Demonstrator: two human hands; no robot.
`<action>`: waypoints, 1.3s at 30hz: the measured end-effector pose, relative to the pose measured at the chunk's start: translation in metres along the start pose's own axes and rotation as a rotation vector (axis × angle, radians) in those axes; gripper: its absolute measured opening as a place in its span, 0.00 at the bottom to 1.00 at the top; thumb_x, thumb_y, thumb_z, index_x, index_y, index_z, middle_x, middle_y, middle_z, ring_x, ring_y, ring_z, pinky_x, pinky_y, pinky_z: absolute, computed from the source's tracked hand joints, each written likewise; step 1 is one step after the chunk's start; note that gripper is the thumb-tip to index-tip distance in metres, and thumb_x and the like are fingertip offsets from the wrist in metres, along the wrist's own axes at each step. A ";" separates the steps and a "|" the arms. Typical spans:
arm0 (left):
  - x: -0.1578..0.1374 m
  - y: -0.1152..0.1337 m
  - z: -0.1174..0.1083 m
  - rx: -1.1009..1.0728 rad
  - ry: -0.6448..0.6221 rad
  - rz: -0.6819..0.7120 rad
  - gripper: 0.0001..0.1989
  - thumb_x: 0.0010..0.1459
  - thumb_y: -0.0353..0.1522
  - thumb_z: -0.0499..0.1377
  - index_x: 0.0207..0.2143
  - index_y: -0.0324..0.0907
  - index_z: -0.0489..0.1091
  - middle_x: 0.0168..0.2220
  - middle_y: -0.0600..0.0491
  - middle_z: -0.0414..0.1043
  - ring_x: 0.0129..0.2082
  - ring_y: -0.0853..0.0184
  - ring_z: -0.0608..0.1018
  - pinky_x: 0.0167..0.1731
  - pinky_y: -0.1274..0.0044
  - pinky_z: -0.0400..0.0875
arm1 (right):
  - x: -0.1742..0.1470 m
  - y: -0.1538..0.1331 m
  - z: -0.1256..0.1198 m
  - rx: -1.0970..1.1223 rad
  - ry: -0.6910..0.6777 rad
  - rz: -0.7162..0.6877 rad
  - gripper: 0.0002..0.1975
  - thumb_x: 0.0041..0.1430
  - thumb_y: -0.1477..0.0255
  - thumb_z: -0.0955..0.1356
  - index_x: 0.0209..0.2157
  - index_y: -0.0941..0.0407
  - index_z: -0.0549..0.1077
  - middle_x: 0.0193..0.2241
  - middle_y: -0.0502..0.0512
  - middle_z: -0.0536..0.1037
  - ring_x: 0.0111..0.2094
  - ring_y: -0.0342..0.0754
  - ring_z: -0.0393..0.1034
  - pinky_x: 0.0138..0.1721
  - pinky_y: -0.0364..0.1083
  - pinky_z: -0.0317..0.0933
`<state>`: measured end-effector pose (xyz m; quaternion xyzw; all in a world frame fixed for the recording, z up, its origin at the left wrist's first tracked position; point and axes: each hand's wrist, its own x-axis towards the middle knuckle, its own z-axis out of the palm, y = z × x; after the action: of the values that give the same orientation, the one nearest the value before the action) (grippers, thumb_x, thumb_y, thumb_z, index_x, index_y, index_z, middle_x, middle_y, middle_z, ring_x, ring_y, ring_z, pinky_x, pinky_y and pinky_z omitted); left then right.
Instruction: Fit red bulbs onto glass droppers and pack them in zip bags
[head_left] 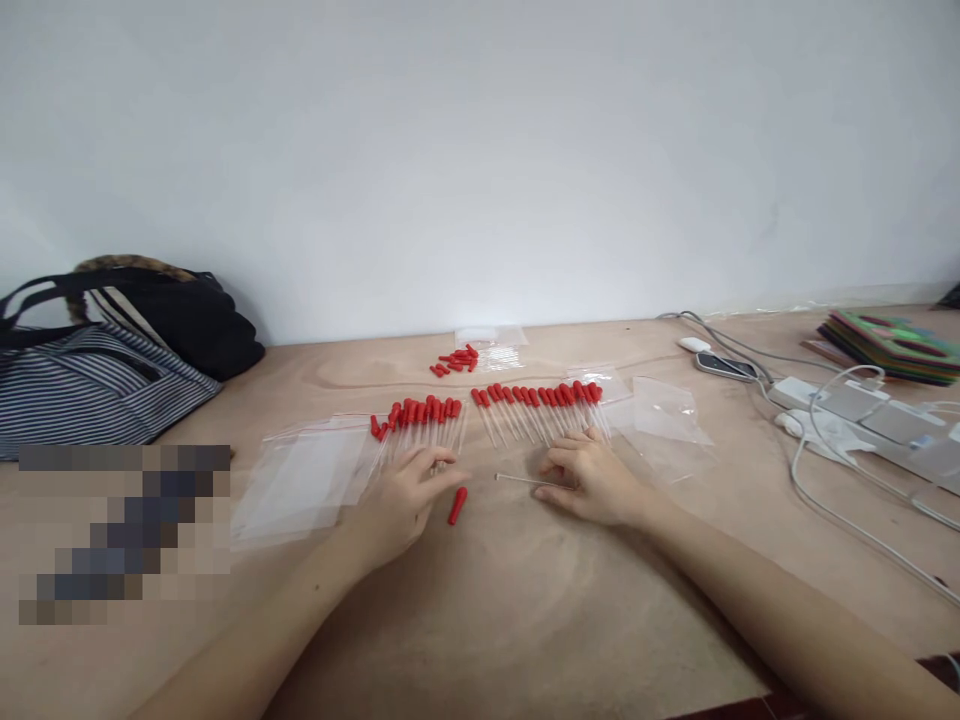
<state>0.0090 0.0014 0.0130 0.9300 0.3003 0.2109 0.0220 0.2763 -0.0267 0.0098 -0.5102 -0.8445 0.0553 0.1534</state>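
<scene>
My right hand pinches one end of a thin glass dropper tube; its bare end points left, just above the table. My left hand is held low with thumb and fingers apart, empty as far as I can see. Just right of its thumb lies a loose red rubber bulb. Beyond my left hand is a bunch of red-capped glass droppers, partly covered by the fingers. Another row of red-capped droppers lies beyond my right hand, side by side, bulbs pointing away.
Clear plastic bags lie at the left, and another clear bag at the right. Farther back are loose red bulbs and bare glass tubes. A striped bag, a power strip with cables and coloured sheets flank them.
</scene>
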 end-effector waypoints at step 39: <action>0.011 0.030 0.024 -0.186 0.172 -0.150 0.09 0.59 0.33 0.49 0.32 0.42 0.68 0.29 0.56 0.74 0.29 0.70 0.74 0.35 0.73 0.62 | -0.002 -0.036 0.035 0.057 0.533 -0.242 0.08 0.57 0.73 0.61 0.30 0.55 0.72 0.19 0.46 0.71 0.25 0.40 0.61 0.46 0.51 0.42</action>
<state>0.0432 -0.0152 0.0000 0.8775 0.3488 0.3142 0.0978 0.2362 -0.0434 -0.0149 -0.3977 -0.8272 -0.0759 0.3896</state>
